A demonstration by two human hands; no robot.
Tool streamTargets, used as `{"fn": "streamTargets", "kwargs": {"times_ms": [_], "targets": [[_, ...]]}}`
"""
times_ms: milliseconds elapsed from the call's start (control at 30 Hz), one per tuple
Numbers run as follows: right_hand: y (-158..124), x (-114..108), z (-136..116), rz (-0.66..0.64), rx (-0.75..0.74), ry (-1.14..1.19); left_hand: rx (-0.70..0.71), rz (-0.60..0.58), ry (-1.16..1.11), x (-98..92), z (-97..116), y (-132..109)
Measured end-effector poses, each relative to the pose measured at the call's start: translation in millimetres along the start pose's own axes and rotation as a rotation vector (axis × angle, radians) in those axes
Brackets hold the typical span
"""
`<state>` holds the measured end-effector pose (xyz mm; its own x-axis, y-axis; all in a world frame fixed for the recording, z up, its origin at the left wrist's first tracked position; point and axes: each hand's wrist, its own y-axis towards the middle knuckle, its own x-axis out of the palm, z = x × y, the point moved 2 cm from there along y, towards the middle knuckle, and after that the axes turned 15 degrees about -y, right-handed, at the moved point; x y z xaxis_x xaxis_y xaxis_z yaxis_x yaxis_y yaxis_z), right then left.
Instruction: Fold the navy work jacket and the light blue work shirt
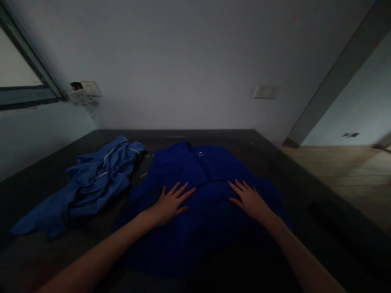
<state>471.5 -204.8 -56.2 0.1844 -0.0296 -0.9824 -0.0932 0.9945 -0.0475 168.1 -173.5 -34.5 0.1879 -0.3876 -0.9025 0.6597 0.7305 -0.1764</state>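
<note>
A dark blue garment (195, 211) with an overlapping V-shaped front lies spread on the dark table, a small white mark near its upper right. My left hand (173, 203) rests on its left half, palm down, fingers spread. On the right half lies my right hand (249, 199), also flat with its fingers apart. Neither hand grips the cloth. The garment's lower part fades into shadow toward me.
Left of the garment a crumpled lighter blue garment (97, 183) with white piping lies on the dark tabletop (214, 136). A wall with sockets (265, 92) stands behind the table. Tiled floor (342, 171) shows beyond the right edge.
</note>
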Motion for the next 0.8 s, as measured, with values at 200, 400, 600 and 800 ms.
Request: {"fn": "streamTargets", "kwargs": {"times_ms": [200,400,600,800], "targets": [[-29,-40,-35,-0.076,-0.036,-0.094,-0.118,-0.013,0.052,-37.7,5,-26],[-40,-69,-38,0.016,-0.091,0.026,-0.295,0.199,0.238,-62.9,9,-28],[8,-63,-37,0.308,-0.22,0.217,0.193,0.334,0.074,-28.3,6,4],[30,-20,-52,0.173,-0.197,0.285,0.087,0.379,-0.207,-19.8,-20,15]]}}
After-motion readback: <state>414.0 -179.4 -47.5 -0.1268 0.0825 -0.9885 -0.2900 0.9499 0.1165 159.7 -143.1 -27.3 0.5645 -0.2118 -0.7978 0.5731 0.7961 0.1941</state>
